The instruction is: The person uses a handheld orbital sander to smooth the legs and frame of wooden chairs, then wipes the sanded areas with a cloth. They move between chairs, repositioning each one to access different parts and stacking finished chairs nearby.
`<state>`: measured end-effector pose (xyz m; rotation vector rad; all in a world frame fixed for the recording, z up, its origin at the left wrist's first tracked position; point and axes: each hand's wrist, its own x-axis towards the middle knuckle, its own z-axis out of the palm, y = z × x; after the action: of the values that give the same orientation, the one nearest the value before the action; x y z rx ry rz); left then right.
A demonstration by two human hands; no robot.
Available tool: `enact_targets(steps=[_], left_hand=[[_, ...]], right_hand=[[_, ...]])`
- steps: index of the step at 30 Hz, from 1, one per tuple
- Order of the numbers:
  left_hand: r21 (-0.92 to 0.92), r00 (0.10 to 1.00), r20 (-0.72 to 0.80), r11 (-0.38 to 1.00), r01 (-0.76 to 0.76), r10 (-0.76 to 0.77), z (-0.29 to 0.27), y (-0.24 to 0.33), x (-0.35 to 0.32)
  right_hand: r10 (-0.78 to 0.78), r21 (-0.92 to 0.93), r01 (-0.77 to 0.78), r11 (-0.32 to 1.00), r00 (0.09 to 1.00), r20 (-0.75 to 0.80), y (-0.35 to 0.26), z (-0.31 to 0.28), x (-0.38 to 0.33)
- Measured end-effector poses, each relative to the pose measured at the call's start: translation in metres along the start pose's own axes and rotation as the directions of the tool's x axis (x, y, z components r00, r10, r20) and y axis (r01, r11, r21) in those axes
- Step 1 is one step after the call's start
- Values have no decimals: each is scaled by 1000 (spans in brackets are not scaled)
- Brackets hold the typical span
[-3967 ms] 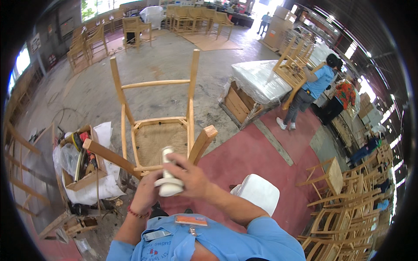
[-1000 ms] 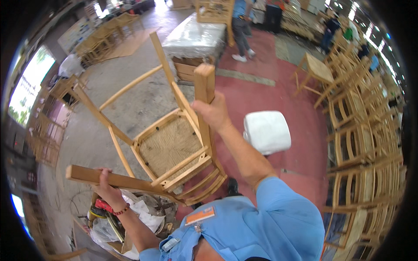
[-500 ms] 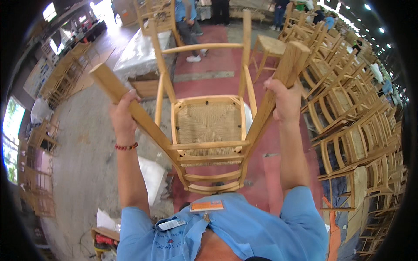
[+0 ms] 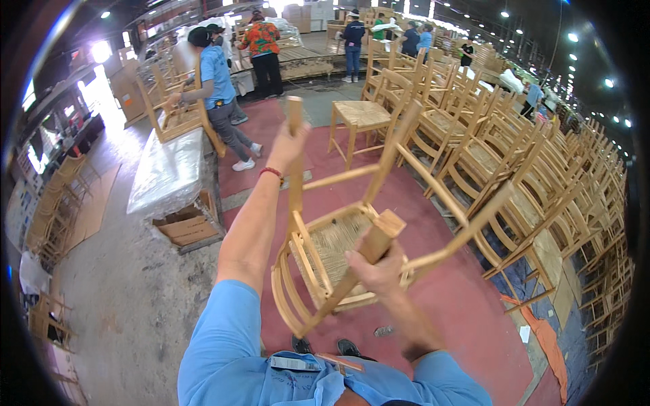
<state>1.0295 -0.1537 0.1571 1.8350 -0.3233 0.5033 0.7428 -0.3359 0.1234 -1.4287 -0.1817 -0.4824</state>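
Observation:
I hold a light wooden chair with a woven rush seat in the air in front of me, tilted with its legs pointing up and away. My left hand is raised and grips one leg near its end. My right hand is closed around another leg close to my chest. The chair's ladder back hangs low, toward my blue shirt. Below it lies a red floor mat.
Rows of matching wooden chairs fill the right side, with one standing alone ahead. A plastic-wrapped table over a crate stands at left. A person in blue bends over a chair nearby; several others stand farther back.
I have turned to the right with the chair, from facing the concrete area to facing the chair rows. The chair has swung from straight overhead to a tilt, right hand lower and left hand higher.

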Motion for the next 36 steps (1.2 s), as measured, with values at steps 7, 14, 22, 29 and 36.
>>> enact_targets(steps=[7,14,22,29,36], left_hand=[[-571,806,590,732,371,52,-86,-48,-128],[-140,931,258,944,299,-257,-50,-79,-211],[-172,906,65,889,424,-419,-12,-60,-156],[-172,900,-224,924,341,-374,12,-63,-169],[-271,871,-319,917,294,-373,19,-65,-160]], right_hand=[[-38,-278,6,960,993,-109,73,121,44],[85,-481,-24,876,991,105,108,156,114],[190,-525,35,850,911,367,169,22,-21],[734,-506,-739,445,625,-266,183,-266,-73],[770,401,-719,567,636,51,210,-305,94]])
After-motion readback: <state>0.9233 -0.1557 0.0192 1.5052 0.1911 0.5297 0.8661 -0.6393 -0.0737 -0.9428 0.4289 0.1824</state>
